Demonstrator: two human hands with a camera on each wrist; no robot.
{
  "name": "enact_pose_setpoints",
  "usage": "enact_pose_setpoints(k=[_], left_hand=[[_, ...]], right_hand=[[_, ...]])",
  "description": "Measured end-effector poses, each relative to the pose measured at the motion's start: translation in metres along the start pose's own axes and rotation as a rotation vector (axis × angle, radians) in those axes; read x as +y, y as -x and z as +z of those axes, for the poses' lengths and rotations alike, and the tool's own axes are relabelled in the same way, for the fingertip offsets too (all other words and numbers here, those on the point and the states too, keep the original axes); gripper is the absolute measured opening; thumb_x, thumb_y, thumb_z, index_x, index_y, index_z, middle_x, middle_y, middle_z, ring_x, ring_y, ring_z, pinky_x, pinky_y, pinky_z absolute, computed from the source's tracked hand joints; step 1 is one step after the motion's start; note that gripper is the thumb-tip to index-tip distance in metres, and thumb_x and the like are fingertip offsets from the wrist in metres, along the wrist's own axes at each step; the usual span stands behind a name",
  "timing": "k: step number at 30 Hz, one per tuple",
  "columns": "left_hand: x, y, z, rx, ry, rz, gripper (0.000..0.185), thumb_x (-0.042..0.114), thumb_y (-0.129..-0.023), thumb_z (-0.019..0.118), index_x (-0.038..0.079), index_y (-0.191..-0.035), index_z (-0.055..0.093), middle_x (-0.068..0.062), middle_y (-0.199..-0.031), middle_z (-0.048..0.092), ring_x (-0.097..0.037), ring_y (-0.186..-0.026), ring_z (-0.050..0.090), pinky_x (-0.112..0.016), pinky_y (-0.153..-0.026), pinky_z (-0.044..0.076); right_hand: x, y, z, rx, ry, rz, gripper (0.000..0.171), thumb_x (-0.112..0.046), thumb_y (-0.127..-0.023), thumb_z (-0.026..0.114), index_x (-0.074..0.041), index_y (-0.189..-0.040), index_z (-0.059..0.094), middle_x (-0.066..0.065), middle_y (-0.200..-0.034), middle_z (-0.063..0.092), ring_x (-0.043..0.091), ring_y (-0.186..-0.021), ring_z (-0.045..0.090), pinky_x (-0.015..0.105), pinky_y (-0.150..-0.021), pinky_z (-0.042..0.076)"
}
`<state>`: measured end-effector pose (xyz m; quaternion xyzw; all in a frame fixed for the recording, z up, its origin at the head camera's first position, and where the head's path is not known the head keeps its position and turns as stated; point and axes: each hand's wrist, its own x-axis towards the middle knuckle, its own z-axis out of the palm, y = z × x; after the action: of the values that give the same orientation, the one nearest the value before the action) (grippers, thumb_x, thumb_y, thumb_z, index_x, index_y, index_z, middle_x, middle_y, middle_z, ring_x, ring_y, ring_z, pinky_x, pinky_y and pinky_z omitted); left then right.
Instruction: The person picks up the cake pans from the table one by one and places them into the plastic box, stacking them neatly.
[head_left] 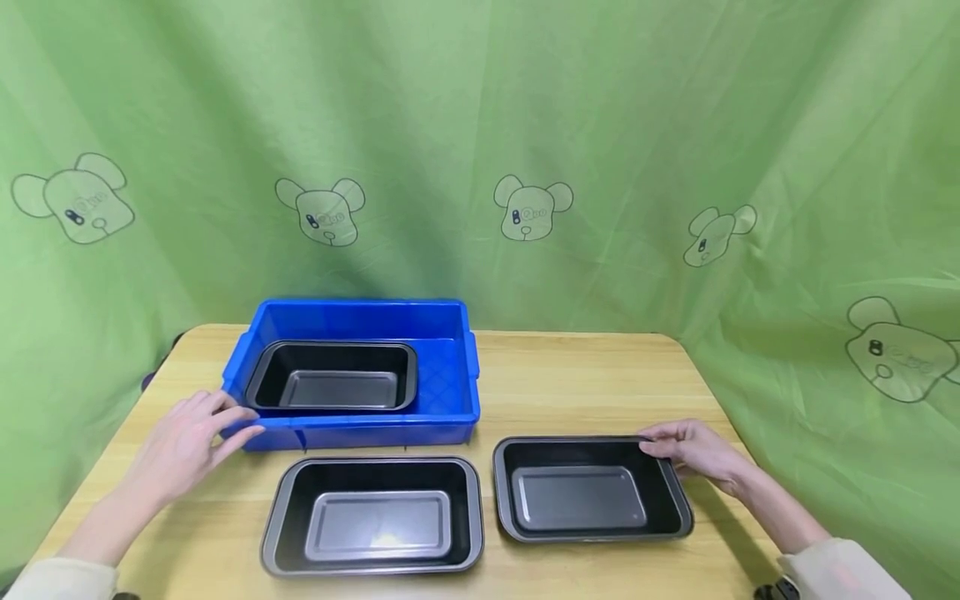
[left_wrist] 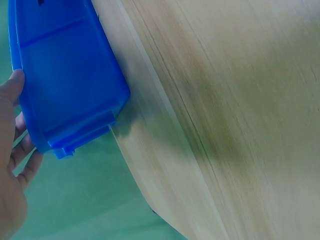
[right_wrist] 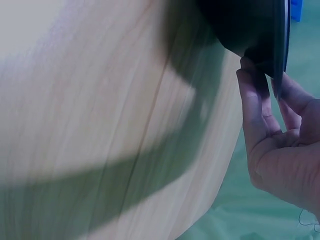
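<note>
My left hand (head_left: 191,437) holds the front left corner of a blue plastic bin (head_left: 390,436), thumb in front and fingers at the rim. In the left wrist view, the thumb (left_wrist: 14,86) lies against the bin's rim while the other fingers reach past its corner. Inside the bin, on the left, sits a dark loaf pan (head_left: 343,389). With my right hand (head_left: 693,450) I pinch the back right corner of a second loaf pan (head_left: 577,497), thumb over the rim and fingers outside below. A third loaf pan (head_left: 378,525) lies before the bin, touched by neither hand.
A light wooden table (head_left: 585,375) carries everything. Behind it and along both sides hangs a green curtain (head_left: 427,100) printed with bear heads. In the right wrist view, a shadow spreads over the tabletop (right_wrist: 100,125) near the held pan.
</note>
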<state>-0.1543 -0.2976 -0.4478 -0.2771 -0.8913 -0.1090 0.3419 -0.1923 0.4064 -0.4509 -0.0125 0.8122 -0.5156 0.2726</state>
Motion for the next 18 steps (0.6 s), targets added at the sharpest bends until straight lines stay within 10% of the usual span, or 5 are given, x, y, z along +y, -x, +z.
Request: enact_pose_setpoints(k=[7,14,18], left_hand=[[-0.001,0.0,0.0,-0.008,-0.01,-0.005,0.062,0.063,-0.096,0.037,0.015,-0.081,0.074,0.004,-0.077,0.058,-0.014,-0.068,0.05,-0.03,-0.058,0.039],[-0.001,0.001,-0.001,-0.011,-0.005,0.004,0.027,0.042,-0.083,0.071,0.015,-0.082,0.074,0.004,-0.077,0.059,-0.014,-0.068,0.05,-0.03,-0.057,0.039],[-0.001,0.0,0.0,-0.005,-0.007,0.014,0.046,0.056,-0.093,0.054,0.016,-0.082,0.074,0.005,-0.077,0.059,-0.014,-0.067,0.051,-0.031,-0.058,0.04]], right_hand=[[-0.005,0.005,-0.003,-0.007,-0.026,-0.003,0.051,-0.02,-0.097,0.059,0.011,-0.135,0.045,0.006,-0.108,0.074,0.019,-0.09,0.072,0.04,-0.08,0.058],[-0.009,0.007,-0.007,0.011,-0.043,-0.012,0.052,-0.019,-0.096,0.06,0.012,-0.135,0.045,0.006,-0.106,0.074,0.019,-0.09,0.073,0.039,-0.081,0.059],[-0.013,0.01,-0.01,0.023,-0.043,-0.003,0.048,-0.02,-0.096,0.06,0.009,-0.133,0.05,0.005,-0.105,0.075,0.02,-0.09,0.073,0.038,-0.081,0.059]])
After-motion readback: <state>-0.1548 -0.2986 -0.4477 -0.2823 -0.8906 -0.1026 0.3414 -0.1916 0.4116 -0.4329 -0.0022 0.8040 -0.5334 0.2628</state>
